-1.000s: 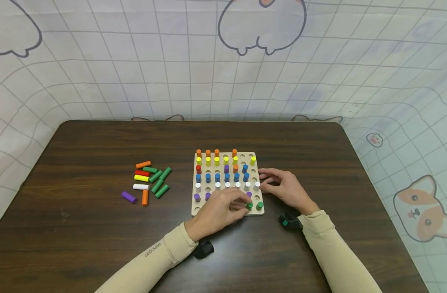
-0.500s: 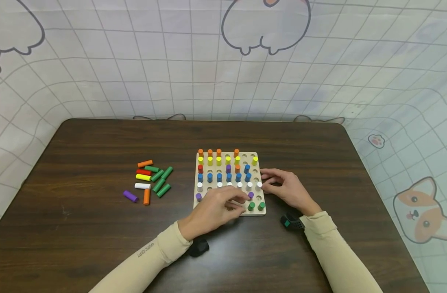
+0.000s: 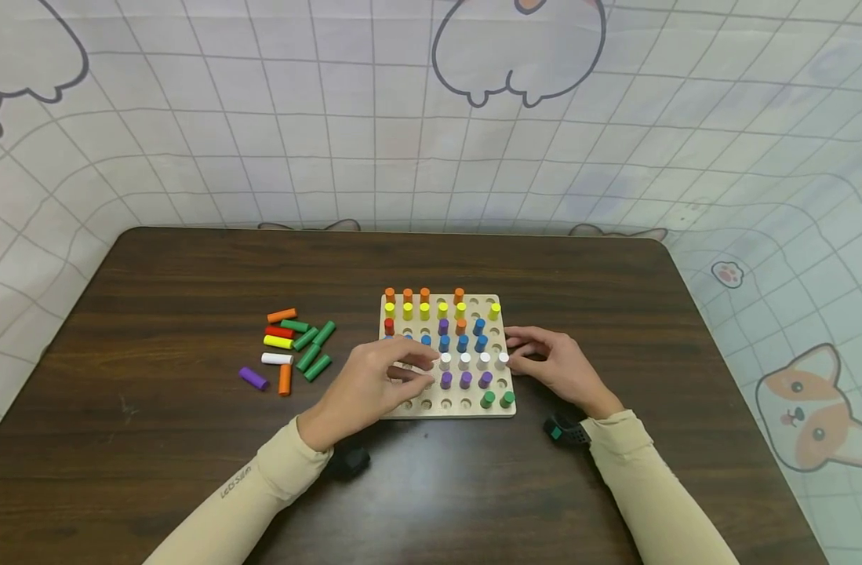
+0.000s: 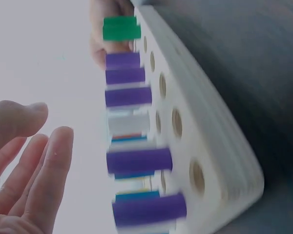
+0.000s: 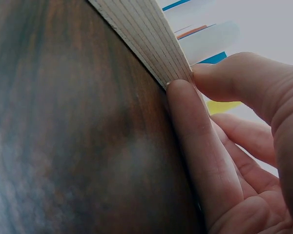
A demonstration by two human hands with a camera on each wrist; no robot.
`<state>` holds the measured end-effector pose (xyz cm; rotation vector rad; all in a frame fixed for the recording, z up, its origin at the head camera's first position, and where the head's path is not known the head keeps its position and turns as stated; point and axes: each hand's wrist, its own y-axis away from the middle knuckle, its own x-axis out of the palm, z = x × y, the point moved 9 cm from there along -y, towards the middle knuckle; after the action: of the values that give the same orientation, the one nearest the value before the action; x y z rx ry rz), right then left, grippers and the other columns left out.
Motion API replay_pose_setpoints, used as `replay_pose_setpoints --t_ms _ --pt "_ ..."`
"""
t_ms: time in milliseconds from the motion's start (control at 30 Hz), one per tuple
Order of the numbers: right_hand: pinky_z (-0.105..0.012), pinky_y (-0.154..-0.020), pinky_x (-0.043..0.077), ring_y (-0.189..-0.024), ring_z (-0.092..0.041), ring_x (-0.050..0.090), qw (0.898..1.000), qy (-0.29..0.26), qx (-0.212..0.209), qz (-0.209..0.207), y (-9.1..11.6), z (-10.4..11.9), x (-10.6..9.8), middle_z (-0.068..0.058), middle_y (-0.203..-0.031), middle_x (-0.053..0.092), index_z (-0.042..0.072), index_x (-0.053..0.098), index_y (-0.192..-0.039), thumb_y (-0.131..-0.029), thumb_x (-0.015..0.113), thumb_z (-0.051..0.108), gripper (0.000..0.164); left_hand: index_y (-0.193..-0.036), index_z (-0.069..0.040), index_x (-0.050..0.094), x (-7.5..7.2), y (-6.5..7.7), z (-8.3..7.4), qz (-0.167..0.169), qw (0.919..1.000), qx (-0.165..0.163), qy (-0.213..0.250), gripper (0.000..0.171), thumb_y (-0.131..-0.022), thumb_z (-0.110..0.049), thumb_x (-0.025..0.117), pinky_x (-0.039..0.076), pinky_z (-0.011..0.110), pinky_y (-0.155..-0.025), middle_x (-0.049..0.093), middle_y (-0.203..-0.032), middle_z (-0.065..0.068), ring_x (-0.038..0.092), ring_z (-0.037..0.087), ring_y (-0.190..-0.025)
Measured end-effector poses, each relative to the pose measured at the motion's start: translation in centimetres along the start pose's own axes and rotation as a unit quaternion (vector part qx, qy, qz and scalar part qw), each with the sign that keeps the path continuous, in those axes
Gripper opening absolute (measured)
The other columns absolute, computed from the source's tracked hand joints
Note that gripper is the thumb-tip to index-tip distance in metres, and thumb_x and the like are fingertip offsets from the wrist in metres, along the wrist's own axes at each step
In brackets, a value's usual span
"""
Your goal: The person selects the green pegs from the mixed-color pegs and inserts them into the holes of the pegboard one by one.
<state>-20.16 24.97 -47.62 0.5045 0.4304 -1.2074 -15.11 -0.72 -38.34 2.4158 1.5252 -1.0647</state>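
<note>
A light wooden pegboard (image 3: 500, 417) lies on the table with rows of coloured pegs standing in its holes. My left hand (image 3: 360, 384) hovers over the board's lower left part, thumb and fingers apart with nothing between them. In the left wrist view its fingers (image 4: 58, 156) stay clear of the purple pegs (image 4: 139, 161). My right hand (image 3: 561, 369) holds the board's right edge; one finger (image 5: 190, 107) lies against the side face and the thumb touches the top rim. Two green pegs (image 3: 488, 399) stand at the front right corner. Some left-side pegs are hidden behind my left hand.
Left of the board lie loose pegs: several green (image 3: 318, 368), two orange (image 3: 285, 380), one red (image 3: 280, 332), one yellow (image 3: 278, 342), one white (image 3: 277, 359) and one purple (image 3: 253, 378). A white patterned cloth (image 3: 261, 141) rises behind the dark table (image 3: 190, 471).
My left hand has let go of a green peg near the board's front right and moved left. The right hand stays at the right edge. The head view has shifted slightly.
</note>
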Motion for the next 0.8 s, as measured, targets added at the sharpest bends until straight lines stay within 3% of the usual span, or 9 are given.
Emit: replay_pose_setpoints --t_ms 400,800 --pt "-0.015 -0.086 0.054 -0.104 -0.016 0.072 1.000 0.001 -0.002 0.002 0.1 -0.1 0.0 -0.007 -0.128 0.073 0.017 0.062 -0.143 -0.096 0.075 0.030 0.051 -0.114 -0.006 0.073 -4.4 0.4 2.5 -0.051 0.9964 -0.064 -0.018 0.032 -0.084 -0.011 0.086 0.066 0.034 -0.082 0.079 -0.110 0.009 0.080 0.023 -0.094" --pt "-0.015 -0.087 0.053 -0.104 -0.016 0.072 1.000 0.002 0.002 -0.004 0.1 0.0 -0.1 -0.007 -0.127 0.073 0.017 0.062 -0.142 -0.096 0.075 0.029 0.050 -0.116 -0.006 0.071 -7.1 0.5 5.1 -0.065 0.9934 -0.089 -0.030 0.035 -0.084 -0.008 0.085 0.066 0.039 -0.083 0.077 -0.111 0.010 0.078 0.024 -0.096"
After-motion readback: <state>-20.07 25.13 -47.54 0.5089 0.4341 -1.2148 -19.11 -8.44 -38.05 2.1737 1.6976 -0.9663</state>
